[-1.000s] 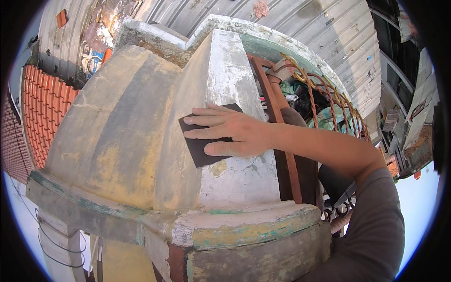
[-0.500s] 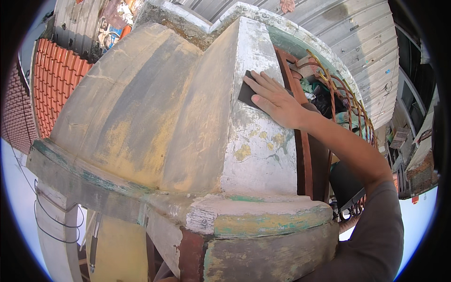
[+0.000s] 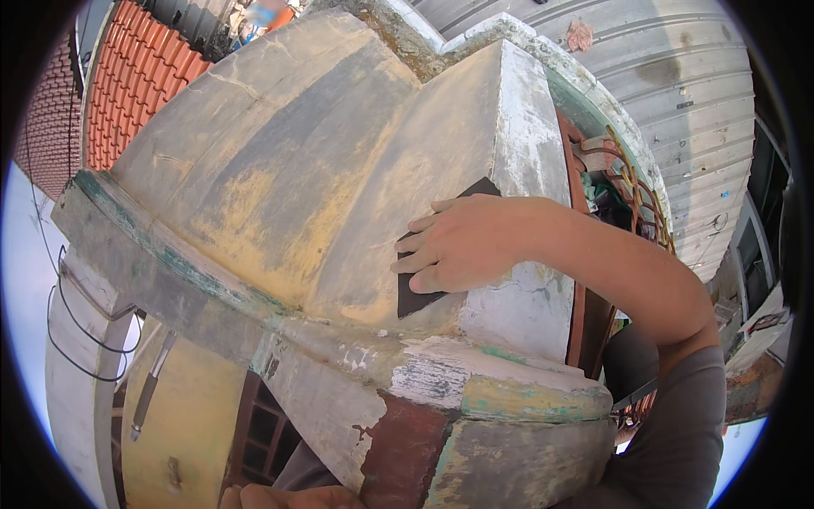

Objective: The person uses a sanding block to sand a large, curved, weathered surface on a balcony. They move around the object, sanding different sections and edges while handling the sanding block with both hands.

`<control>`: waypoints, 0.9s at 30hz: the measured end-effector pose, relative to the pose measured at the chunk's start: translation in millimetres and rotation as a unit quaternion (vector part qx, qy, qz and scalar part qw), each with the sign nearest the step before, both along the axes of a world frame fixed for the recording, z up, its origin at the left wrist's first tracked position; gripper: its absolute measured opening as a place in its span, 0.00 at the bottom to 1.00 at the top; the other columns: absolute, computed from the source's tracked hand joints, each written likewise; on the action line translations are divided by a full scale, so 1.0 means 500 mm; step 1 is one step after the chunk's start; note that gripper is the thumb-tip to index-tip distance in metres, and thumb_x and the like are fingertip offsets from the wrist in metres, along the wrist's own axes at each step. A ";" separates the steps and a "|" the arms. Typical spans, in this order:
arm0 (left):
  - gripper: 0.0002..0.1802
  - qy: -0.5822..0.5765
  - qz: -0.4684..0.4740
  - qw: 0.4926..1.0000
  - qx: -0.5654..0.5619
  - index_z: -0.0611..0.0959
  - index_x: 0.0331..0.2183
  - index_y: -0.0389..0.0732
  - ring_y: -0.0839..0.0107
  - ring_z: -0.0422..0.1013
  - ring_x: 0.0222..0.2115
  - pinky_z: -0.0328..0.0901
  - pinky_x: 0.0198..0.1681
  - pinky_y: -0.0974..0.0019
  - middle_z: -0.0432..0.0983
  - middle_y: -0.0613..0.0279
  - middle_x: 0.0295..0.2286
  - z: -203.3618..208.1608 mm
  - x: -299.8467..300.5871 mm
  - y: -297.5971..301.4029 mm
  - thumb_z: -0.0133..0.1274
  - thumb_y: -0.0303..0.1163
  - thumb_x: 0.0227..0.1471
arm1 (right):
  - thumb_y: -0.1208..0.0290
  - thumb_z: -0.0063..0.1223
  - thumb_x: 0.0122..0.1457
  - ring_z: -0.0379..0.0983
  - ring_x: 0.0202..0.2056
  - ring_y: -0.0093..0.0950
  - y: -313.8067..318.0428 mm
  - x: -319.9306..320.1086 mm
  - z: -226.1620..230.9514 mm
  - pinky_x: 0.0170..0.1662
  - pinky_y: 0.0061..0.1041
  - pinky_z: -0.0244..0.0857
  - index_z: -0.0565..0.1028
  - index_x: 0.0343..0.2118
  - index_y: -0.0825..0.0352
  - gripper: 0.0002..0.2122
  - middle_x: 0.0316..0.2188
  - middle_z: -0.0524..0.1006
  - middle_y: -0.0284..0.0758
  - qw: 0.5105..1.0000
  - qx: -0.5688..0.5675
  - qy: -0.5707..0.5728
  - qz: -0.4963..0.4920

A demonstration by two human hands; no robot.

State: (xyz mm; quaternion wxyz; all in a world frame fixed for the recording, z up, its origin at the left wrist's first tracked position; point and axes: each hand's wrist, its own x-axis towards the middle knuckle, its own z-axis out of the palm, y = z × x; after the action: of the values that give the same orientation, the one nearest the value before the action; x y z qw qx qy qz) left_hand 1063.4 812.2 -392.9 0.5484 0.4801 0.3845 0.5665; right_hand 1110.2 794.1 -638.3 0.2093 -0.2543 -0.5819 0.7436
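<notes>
My right hand point(image 3: 462, 246) presses a dark sheet of sandpaper point(image 3: 414, 299) flat against the worn grey and yellow wall point(image 3: 339, 161). Its fingers lie spread over the sheet, and corners of the paper stick out above and below them. The hand crosses the wall's corner, where the grey face meets a narrow face of peeling white paint point(image 3: 530, 127). At the lower edge, part of my left hand point(image 3: 292, 497) shows beside the underside of the ledge. Most of it is cut off, so its grip is hidden.
A chipped ledge point(image 3: 509, 373) juts out below the wall. Right of the white face is a brown window frame point(image 3: 579, 314) with a curved metal grille point(image 3: 649, 208). Black cable loops point(image 3: 89, 343) hang at the left. Corrugated sheets point(image 3: 678, 76) and orange roof tiles point(image 3: 140, 85) lie beyond.
My right hand has moved the sandpaper from the white face down and left, onto the grey face near the corner. The view has shifted, and more of my left hand shows at the bottom.
</notes>
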 end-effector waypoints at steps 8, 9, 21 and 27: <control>0.18 0.079 -0.060 0.992 -0.084 0.69 0.47 0.37 0.65 0.64 0.35 0.63 0.27 0.66 0.66 0.59 0.39 0.006 0.012 0.003 0.53 0.28 0.55 | 0.54 0.18 0.67 0.34 0.68 0.43 0.061 -0.079 0.057 0.68 0.51 0.32 0.48 0.67 0.58 0.27 0.68 0.44 0.37 0.995 0.017 0.008 0.100; 0.18 0.076 -0.071 0.991 -0.088 0.69 0.47 0.37 0.65 0.64 0.35 0.63 0.28 0.66 0.66 0.59 0.39 0.007 0.007 0.004 0.53 0.29 0.56 | 0.54 0.17 0.67 0.33 0.68 0.44 0.061 -0.076 0.048 0.68 0.52 0.32 0.48 0.67 0.58 0.27 0.68 0.44 0.37 0.993 0.023 0.012 0.116; 0.16 0.099 -0.069 0.987 -0.109 0.73 0.46 0.36 0.66 0.65 0.34 0.64 0.29 0.67 0.69 0.58 0.38 0.011 0.013 0.011 0.54 0.28 0.55 | 0.50 0.21 0.66 0.35 0.68 0.42 0.061 -0.066 -0.042 0.67 0.54 0.30 0.49 0.67 0.57 0.28 0.68 0.44 0.40 0.993 -0.047 -0.023 0.107; 0.15 0.104 -0.055 0.987 -0.105 0.75 0.45 0.35 0.68 0.66 0.32 0.65 0.29 0.67 0.70 0.59 0.38 0.016 0.008 0.008 0.54 0.28 0.55 | 0.52 0.21 0.67 0.37 0.68 0.42 0.058 -0.045 -0.104 0.66 0.55 0.34 0.53 0.66 0.55 0.26 0.68 0.46 0.37 0.985 -0.051 -0.114 0.120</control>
State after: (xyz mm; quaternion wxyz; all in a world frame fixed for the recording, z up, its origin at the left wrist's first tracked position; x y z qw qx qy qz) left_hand 1067.4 816.0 -385.0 0.5832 0.4963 0.4700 0.4389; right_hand 1087.9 823.0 -690.0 0.0375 -0.2764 -0.5893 0.7582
